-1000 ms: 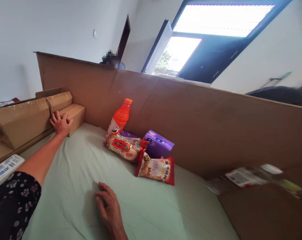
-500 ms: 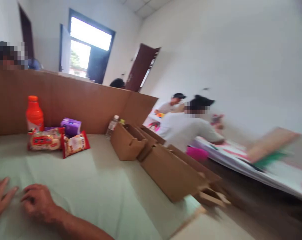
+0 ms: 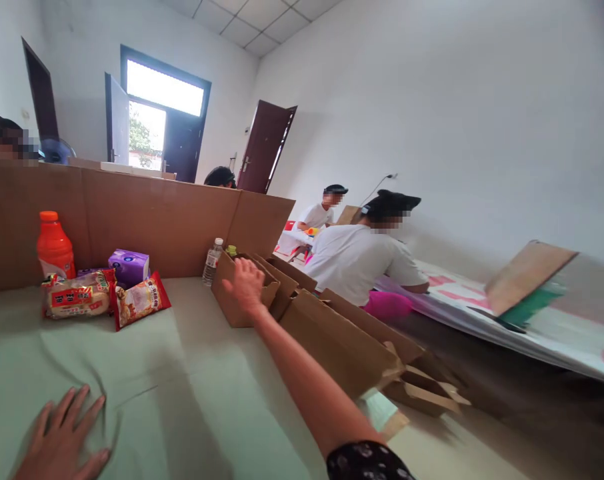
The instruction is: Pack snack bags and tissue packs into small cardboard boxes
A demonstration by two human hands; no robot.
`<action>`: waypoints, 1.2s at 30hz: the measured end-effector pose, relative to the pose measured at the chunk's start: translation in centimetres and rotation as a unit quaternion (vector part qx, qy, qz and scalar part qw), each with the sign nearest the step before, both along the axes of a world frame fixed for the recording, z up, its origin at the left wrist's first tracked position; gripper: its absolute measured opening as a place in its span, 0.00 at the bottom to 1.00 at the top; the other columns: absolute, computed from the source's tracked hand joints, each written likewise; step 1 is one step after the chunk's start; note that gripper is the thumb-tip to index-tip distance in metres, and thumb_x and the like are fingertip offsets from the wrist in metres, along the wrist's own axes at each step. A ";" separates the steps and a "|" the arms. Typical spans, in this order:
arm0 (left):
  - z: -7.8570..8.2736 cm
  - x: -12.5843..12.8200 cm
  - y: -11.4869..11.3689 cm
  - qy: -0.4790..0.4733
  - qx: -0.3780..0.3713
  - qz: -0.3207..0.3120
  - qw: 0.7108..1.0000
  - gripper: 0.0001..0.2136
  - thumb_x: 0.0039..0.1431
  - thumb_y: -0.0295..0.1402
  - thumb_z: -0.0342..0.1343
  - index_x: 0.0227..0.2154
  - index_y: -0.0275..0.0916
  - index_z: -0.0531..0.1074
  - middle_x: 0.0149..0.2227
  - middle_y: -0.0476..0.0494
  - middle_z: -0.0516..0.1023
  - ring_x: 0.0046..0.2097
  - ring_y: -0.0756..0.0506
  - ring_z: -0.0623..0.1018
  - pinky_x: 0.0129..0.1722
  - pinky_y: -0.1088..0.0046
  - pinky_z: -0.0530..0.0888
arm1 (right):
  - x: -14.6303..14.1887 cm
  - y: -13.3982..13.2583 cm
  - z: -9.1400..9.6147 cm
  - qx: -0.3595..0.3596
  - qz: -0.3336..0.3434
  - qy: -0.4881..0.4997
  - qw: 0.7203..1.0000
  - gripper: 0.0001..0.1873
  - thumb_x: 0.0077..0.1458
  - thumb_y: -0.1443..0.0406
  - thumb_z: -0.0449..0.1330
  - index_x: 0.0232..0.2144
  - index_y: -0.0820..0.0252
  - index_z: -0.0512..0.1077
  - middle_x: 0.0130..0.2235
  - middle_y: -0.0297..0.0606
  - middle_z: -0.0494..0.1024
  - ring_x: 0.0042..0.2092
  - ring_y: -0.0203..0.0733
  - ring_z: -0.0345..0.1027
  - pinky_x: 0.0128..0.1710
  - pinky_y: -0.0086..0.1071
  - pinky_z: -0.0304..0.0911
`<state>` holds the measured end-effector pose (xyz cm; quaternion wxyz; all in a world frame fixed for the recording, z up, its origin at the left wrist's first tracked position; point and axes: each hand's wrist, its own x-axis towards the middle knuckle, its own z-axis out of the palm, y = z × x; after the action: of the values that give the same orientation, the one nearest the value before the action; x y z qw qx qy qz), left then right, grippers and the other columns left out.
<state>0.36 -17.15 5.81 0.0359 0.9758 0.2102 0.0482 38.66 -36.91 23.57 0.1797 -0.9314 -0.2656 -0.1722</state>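
My left hand (image 3: 65,430) lies flat on the pale green tablecloth (image 3: 137,373), fingers spread, with nothing in it. Stretched out to the right, my right hand (image 3: 247,283) is at the near side of an open-topped cardboard box (image 3: 235,313). Its fingers look apart and reach toward the box's rim; whether they touch the cardboard I cannot tell. A clear plastic bottle (image 3: 212,265) stands just left of that box, and a yellow-green cap (image 3: 231,251) shows behind the rim. What the box holds is hidden.
An orange bottle (image 3: 55,247), a purple tissue pack (image 3: 129,265), a bread packet (image 3: 79,295) and a red-and-white snack packet (image 3: 141,301) sit before a cardboard screen (image 3: 157,230). More cardboard boxes (image 3: 337,340) line the right edge. A person in white (image 3: 347,260) sits beyond.
My right hand has moved from beside my left hand up and right to the cardboard box. My left hand shows more fully, fingers spread. The camera view has shifted slightly.
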 end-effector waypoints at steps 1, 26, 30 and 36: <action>0.2 -0.1 0.0 -0.002 -0.006 -0.003 1.000 0.30 0.60 0.53 0.52 0.63 0.48 0.68 0.69 0.35 0.62 0.70 0.28 0.61 0.67 0.37 0.51 | 1.3 -1.1 0.4 -0.003 -0.016 0.017 1.000 0.23 0.64 0.61 0.61 0.59 0.61 0.67 0.64 0.48 0.66 0.64 0.56 0.60 0.62 0.58 0.57; 4.6 -3.1 -2.7 -0.274 -0.483 -0.088 0.827 0.64 0.44 0.59 0.69 0.71 0.54 0.26 0.76 0.37 0.34 0.73 0.25 0.42 0.69 0.38 0.47 | -18.1 -8.7 -0.7 0.021 0.596 0.117 0.794 0.11 0.68 0.67 0.55 0.33 0.57 0.75 0.33 0.36 0.81 0.48 0.42 0.72 0.51 0.40 0.63; 5.0 -1.7 -2.1 -0.280 -0.523 -0.103 0.798 0.64 0.43 0.57 0.70 0.72 0.49 0.29 0.75 0.32 0.38 0.73 0.27 0.49 0.69 0.42 0.50 | -17.2 -8.3 -0.5 0.047 0.583 0.144 0.798 0.13 0.68 0.60 0.56 0.34 0.56 0.76 0.33 0.38 0.81 0.47 0.45 0.75 0.49 0.40 0.68; 5.1 -2.9 -1.1 -0.284 -0.504 -0.072 0.812 0.60 0.47 0.51 0.70 0.72 0.53 0.32 0.75 0.37 0.42 0.72 0.27 0.53 0.68 0.44 0.56 | -11.1 -4.7 0.0 0.221 0.414 0.074 0.880 0.15 0.67 0.56 0.53 0.42 0.55 0.77 0.44 0.44 0.83 0.48 0.48 0.78 0.49 0.41 0.73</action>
<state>-2.51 -18.26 10.94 0.5844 0.7760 0.1144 0.2079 27.59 -41.63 23.56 0.4547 -0.6828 -0.5679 -0.0672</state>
